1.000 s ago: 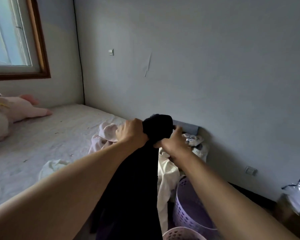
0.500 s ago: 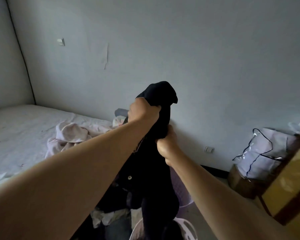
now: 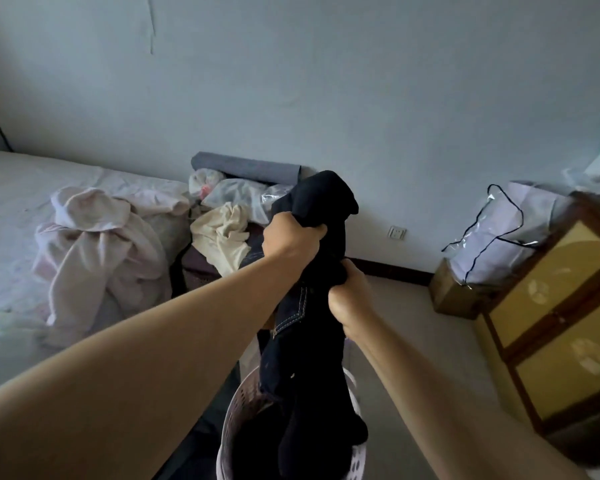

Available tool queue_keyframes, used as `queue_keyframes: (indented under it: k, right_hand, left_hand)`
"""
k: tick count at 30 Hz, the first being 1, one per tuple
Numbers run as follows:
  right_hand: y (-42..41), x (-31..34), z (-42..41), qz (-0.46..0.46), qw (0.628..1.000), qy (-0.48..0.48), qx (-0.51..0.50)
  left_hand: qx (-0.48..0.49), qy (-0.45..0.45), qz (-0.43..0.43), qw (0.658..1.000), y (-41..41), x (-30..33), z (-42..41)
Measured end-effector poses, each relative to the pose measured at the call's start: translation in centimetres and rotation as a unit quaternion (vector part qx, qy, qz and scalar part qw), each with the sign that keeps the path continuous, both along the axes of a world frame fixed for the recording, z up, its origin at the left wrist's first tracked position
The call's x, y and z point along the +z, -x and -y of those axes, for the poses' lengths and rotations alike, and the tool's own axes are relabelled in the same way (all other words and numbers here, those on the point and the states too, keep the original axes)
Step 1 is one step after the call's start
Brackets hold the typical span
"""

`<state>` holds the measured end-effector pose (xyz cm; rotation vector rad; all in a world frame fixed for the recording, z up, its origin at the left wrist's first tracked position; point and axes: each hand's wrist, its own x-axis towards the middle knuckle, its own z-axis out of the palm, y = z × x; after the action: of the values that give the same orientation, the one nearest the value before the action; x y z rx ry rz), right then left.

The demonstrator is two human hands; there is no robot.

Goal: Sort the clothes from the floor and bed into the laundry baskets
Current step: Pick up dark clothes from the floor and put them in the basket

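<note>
A pair of dark jeans (image 3: 309, 341) hangs from both my hands above a pale lilac perforated laundry basket (image 3: 238, 420) on the floor. My left hand (image 3: 290, 240) grips the bunched top of the jeans. My right hand (image 3: 349, 299) grips them lower down, near the stitched pocket. The jeans' lower end reaches into the basket. On the bed (image 3: 11, 209) lies a pile of pinkish-white clothes (image 3: 97, 244), with a cream garment (image 3: 220, 233) at the bed's foot.
Plastic bags (image 3: 238, 192) and a grey roll (image 3: 246, 166) sit by the wall behind the bed's end. A wooden cabinet (image 3: 555, 313) with yellow panels stands at right, with a clear bag (image 3: 499, 233) on a box beside it. Tiled floor lies between.
The view has swung right and down. Both hands have lowered the jeans, whose lower end now hangs into the basket; the right hand has shifted lower on the cloth.
</note>
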<state>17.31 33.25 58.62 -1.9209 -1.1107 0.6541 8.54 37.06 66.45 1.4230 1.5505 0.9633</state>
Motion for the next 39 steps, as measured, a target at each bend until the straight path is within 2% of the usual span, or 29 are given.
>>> queue_keyframes:
  k: [4,11,17,22,27,29,32,35,39]
  right_hand:
    - [-1.9,-5.1,1.2,-0.086,0.996,0.026,0.011]
    - [-6.0,-14.9,3.0,-0.125,0.99,0.066,-0.008]
    - [-8.6,-21.7,3.2,-0.08,0.99,0.116,0.002]
    - [-7.3,-28.4,2.8,-0.023,0.986,0.156,0.043]
    - [-5.8,-34.4,2.5,-0.064,0.967,0.226,0.097]
    - [-5.4,-37.1,2.4,-0.072,0.948,0.285,0.119]
    - [-5.6,-39.9,2.5,-0.032,0.914,0.372,0.157]
    - [-5.5,-41.3,2.8,-0.009,0.895,0.406,0.183]
    - [-4.3,-41.7,3.2,0.009,0.889,0.412,0.198]
  left_hand:
    - [-0.018,0.04,-0.013,0.999,-2.3,-5.8,0.1]
    - [-0.054,0.117,-0.015,0.992,-6.0,-16.0,0.4]
    - [-0.018,0.185,0.021,0.982,-7.4,-24.1,0.4]
    - [0.029,0.221,0.037,0.974,-5.7,-30.6,0.4]
    - [0.078,0.28,0.05,0.956,-2.8,-38.4,0.5]
    - [0.056,0.336,0.006,0.94,-1.8,-42.0,0.3]
    - [-0.007,0.424,-0.081,0.902,-0.3,-45.9,0.5]
    - [-0.071,0.432,-0.15,0.887,0.8,-47.8,1.6]
    - [-0.09,0.443,-0.161,0.877,2.7,-49.2,3.3]
